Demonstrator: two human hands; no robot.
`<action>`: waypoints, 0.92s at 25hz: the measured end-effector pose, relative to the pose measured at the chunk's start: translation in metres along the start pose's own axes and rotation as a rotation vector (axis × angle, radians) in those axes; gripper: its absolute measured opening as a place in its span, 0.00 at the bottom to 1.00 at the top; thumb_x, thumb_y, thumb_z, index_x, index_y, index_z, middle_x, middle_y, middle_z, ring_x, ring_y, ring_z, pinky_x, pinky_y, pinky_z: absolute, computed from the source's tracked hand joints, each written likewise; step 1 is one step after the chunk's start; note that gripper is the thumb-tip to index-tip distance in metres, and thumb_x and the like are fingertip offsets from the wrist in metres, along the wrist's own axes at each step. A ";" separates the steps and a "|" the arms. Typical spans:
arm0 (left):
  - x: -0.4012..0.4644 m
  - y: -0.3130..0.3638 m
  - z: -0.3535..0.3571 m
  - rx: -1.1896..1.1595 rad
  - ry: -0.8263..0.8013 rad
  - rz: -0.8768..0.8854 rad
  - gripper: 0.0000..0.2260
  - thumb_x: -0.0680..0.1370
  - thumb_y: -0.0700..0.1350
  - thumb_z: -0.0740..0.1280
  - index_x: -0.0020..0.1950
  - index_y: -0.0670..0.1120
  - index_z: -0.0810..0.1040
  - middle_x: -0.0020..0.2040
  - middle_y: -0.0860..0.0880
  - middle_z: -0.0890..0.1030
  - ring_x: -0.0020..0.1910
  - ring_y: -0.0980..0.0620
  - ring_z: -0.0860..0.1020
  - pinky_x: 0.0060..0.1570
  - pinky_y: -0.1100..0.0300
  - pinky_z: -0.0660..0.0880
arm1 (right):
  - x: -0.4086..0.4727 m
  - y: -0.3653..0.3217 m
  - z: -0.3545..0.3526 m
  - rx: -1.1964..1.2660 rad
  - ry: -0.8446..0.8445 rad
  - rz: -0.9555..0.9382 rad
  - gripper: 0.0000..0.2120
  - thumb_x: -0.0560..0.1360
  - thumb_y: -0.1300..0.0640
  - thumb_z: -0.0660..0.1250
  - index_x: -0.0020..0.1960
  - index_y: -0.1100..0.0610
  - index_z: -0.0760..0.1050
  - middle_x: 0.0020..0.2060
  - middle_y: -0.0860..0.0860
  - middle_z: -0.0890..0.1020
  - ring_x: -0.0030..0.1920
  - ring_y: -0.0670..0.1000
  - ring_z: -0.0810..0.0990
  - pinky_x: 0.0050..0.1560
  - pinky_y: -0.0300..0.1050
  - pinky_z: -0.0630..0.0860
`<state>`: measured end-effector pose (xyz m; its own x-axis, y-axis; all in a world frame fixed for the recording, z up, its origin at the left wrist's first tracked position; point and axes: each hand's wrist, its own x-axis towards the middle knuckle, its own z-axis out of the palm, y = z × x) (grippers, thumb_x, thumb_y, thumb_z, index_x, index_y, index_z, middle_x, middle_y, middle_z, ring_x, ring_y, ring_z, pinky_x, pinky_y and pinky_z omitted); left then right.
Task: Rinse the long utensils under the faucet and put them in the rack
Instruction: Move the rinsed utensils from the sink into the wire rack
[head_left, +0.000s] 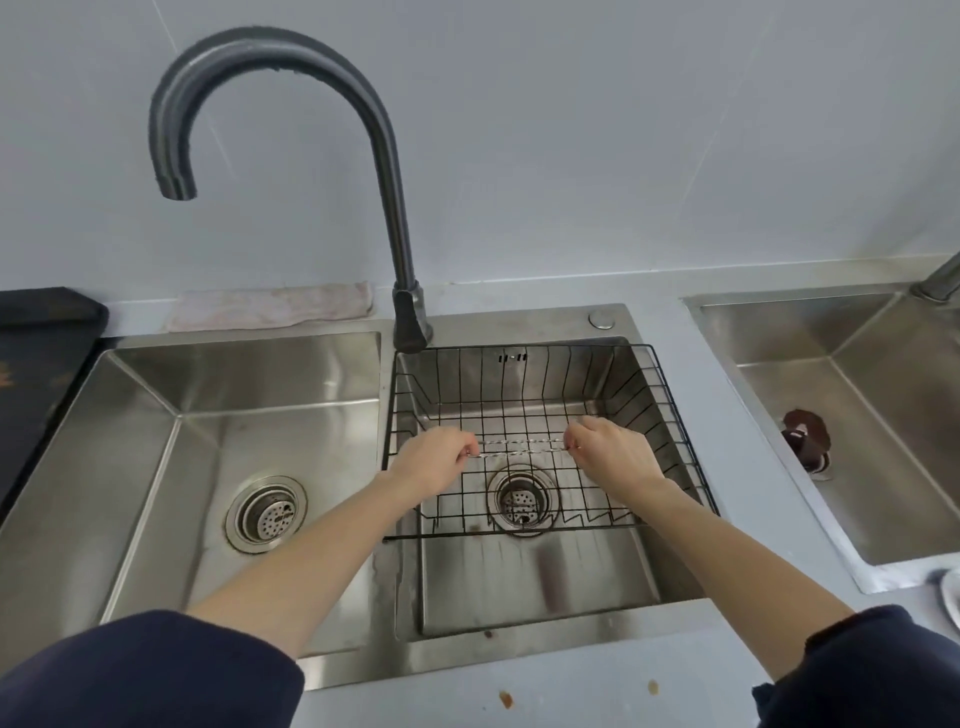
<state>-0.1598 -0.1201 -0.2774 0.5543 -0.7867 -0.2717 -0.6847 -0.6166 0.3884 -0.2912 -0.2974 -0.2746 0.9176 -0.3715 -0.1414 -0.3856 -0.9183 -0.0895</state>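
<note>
The left hand (434, 460) pinches one end of the long utensils (519, 448), thin twisted metal rods stretched level to the right hand (608, 449), which pinches the other end, just above the rack (675, 415). They look light, stiff and slippery when wet; end grips suit them.

Nothing here can be read. The only marks are a few small dark slots on the back wall of the right sink basin (511, 357), just behind the wire rack (670, 400), and they spell nothing out.
</note>
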 end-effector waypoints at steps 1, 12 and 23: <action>0.004 0.000 0.006 0.004 -0.022 -0.011 0.12 0.79 0.39 0.57 0.58 0.45 0.77 0.57 0.45 0.81 0.55 0.48 0.78 0.55 0.53 0.76 | 0.002 0.004 0.004 0.007 -0.030 0.003 0.10 0.80 0.58 0.56 0.57 0.57 0.74 0.54 0.52 0.79 0.56 0.55 0.77 0.48 0.49 0.76; 0.025 -0.007 0.041 0.050 -0.173 -0.066 0.12 0.78 0.38 0.58 0.57 0.45 0.77 0.60 0.46 0.76 0.57 0.47 0.77 0.56 0.53 0.75 | 0.012 0.009 0.034 0.035 -0.255 0.049 0.11 0.80 0.59 0.56 0.58 0.56 0.74 0.57 0.53 0.77 0.56 0.58 0.78 0.50 0.51 0.76; 0.027 -0.012 0.046 0.019 -0.171 -0.071 0.12 0.78 0.38 0.57 0.56 0.44 0.77 0.60 0.45 0.76 0.58 0.47 0.76 0.57 0.51 0.76 | 0.016 0.004 0.034 0.009 -0.305 0.109 0.12 0.79 0.60 0.57 0.59 0.56 0.75 0.59 0.54 0.77 0.59 0.58 0.77 0.52 0.50 0.75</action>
<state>-0.1577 -0.1354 -0.3298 0.5143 -0.7333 -0.4446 -0.6561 -0.6703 0.3466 -0.2814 -0.3026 -0.3108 0.7999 -0.4085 -0.4396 -0.4824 -0.8735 -0.0661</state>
